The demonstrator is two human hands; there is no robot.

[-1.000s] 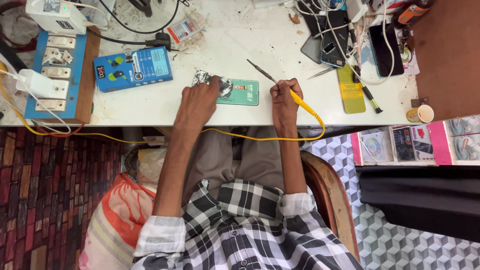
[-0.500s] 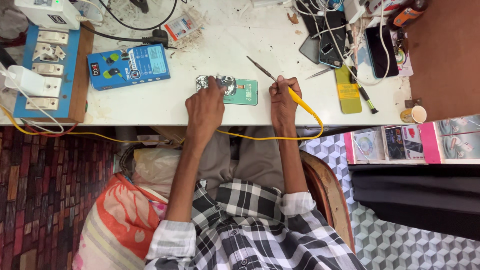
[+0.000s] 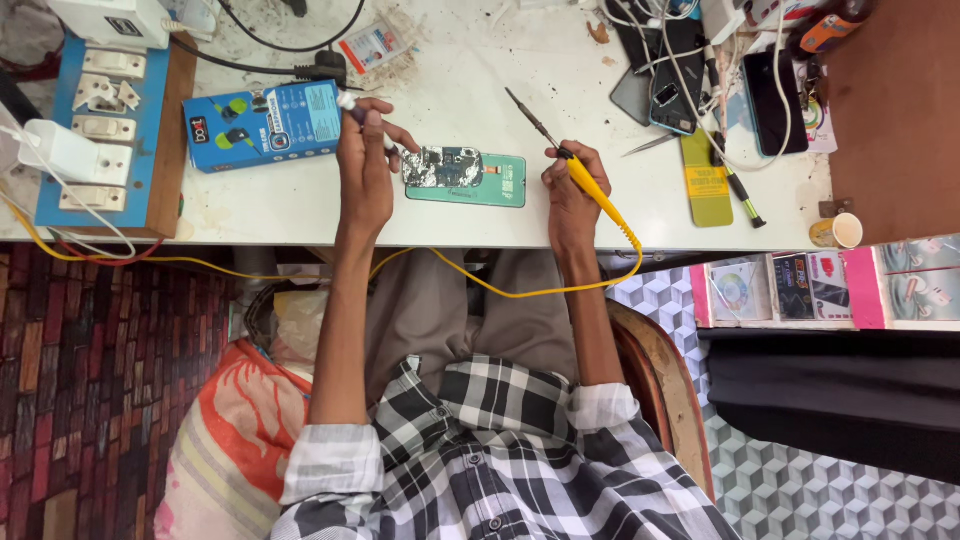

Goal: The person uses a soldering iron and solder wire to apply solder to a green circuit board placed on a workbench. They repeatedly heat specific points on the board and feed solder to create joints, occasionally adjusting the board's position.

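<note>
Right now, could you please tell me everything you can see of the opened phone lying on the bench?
The opened phone lies flat on the white bench between the two hands. Its frame is teal-green; the left part is uncovered, showing a silvery, dark circuit board. The left hand reaches to that end; actual contact is unclear. The soldering iron's tip points away from it.

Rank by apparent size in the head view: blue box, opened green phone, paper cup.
1. blue box, largest.
2. opened green phone, somewhat smaller.
3. paper cup, clearly smallest.
</note>
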